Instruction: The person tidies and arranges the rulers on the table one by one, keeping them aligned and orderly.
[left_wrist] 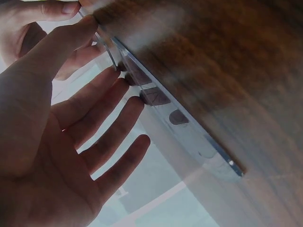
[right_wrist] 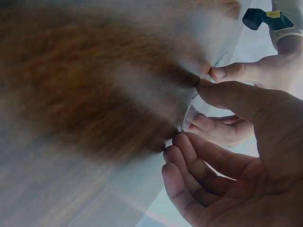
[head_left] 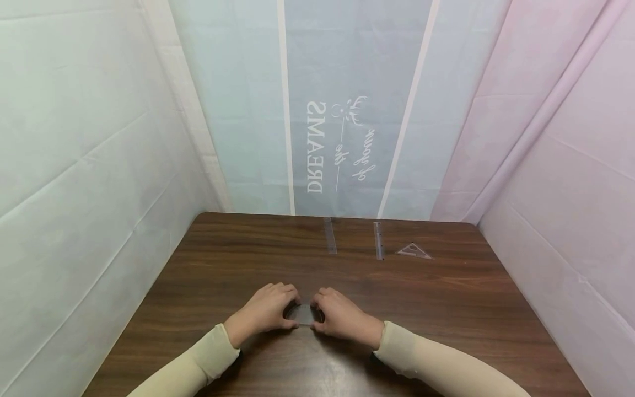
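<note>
Low over the near middle of the table, a small clear plastic protractor [head_left: 304,315] is between the two hands. My left hand [head_left: 266,309] grips its left side, thumb on the near side and fingers bent over the far side. Mirroring this, my right hand [head_left: 344,316] pinches the right side between thumb and fingertips. In the left wrist view, a clear plate [left_wrist: 196,142] with a long straight edge and dark cutouts spreads past the left fingertips. The right wrist view shows the thin plastic tilted, nearly edge-on; the fingers hide parts of it.
Toward the table's far edge lie a clear ruler [head_left: 330,236], a second clear ruler [head_left: 379,241] and a clear set square [head_left: 414,251], right of the hands. The brown wooden table [head_left: 223,259] is enclosed by hanging cloths [head_left: 248,110]. A dark wrist device [right_wrist: 267,20] sits at the left cuff.
</note>
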